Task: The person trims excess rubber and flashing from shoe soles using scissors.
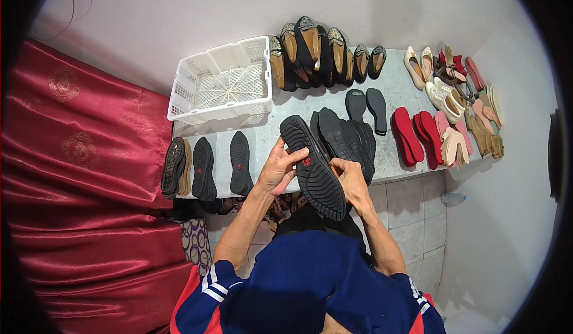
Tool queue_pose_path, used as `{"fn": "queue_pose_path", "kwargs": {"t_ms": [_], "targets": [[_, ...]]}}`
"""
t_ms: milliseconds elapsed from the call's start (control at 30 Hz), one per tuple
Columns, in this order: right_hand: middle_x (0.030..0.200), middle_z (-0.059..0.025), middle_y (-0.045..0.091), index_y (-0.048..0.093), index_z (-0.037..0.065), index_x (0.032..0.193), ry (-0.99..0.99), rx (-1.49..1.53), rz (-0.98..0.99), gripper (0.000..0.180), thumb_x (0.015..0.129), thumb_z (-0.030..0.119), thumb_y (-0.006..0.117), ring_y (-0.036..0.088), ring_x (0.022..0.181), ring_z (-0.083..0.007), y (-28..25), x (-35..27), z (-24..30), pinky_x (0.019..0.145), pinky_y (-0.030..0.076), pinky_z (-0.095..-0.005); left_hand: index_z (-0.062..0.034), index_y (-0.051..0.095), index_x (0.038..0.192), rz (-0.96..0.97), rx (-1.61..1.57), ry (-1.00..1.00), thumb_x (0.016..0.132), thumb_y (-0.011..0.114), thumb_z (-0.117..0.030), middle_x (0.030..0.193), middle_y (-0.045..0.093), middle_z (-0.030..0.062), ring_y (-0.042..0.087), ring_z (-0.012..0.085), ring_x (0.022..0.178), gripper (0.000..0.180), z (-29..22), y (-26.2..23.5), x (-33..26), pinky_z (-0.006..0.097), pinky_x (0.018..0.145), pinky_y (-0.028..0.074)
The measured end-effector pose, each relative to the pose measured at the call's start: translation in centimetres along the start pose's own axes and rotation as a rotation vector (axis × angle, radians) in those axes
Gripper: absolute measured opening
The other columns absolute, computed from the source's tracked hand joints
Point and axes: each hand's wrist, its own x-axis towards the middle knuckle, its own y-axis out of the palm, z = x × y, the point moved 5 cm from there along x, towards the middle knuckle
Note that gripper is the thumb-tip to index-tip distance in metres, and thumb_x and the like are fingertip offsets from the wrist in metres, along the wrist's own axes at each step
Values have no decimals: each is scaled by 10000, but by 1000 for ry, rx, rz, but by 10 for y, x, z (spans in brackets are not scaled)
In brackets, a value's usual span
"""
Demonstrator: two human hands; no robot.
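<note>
Centre frame, near: left hand (279,170) and right hand (351,179), each grip grasping black shoe sole (313,167), tread up, tilted over bench (391,155) front edge. Just behind: stack of black soles (349,137). Left: three single black soles (206,167). Right: red soles (415,134). Far: white plastic basket (221,83), row of finished flats (325,53).

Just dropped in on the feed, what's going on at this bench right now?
A person holds a black shoe sole tread-up over the edge of a grey table, the left hand gripping its side and the right hand at its other edge. Behind it lies a stack of black soles. To the left are single black soles and an empty white crate; to the right, red soles. Finished flat shoes line the wall.
</note>
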Motion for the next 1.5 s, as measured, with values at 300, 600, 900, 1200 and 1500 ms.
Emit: {"fn": "queue_pose_path", "kwargs": {"t_ms": [300,600,900,1200,1500], "targets": [[660,-118,525,598,-35,907,141,82,-7,448,878,372,782,490,601,-185,-12,-6,-4,590,419,-377,-94,623,1256,16,100,95,1007,668,-174,1090,691,26,688,116,976,265,-25,-9,1,356,785,643],[1015,-183,638,603,-57,1151,-146,-193,-102,879,715,670,832,700,872,-371,-15,-3,63,748,561,-465,-58,521,1358,116,146,55,1000,632,-77,1176,668,71,679,159,1096,376,-16,-2,-2,374,820,648],[765,-133,652,627,-9,1004,-60,-178,-44,769,669,637,876,671,713,-313,-22,-2,69,661,516,-414,-54,534,1349,116,105,15,1003,634,-102,1188,673,71,685,164,1076,363,-16,4,-7,357,863,625],[712,-144,668,621,10,867,-98,-219,-75,808,659,769,807,705,702,-363,-30,-2,64,652,547,-467,-59,567,1328,132,258,-27,991,677,-150,1131,666,28,654,102,995,366,-16,-2,-5,269,820,561],[634,-94,605,611,25,844,-171,-267,-109,752,660,718,837,652,620,-295,-29,0,58,629,502,-428,-30,598,1304,159,385,-59,984,685,-155,1106,665,15,628,87,979,355,-26,2,-5,245,843,511]]}}
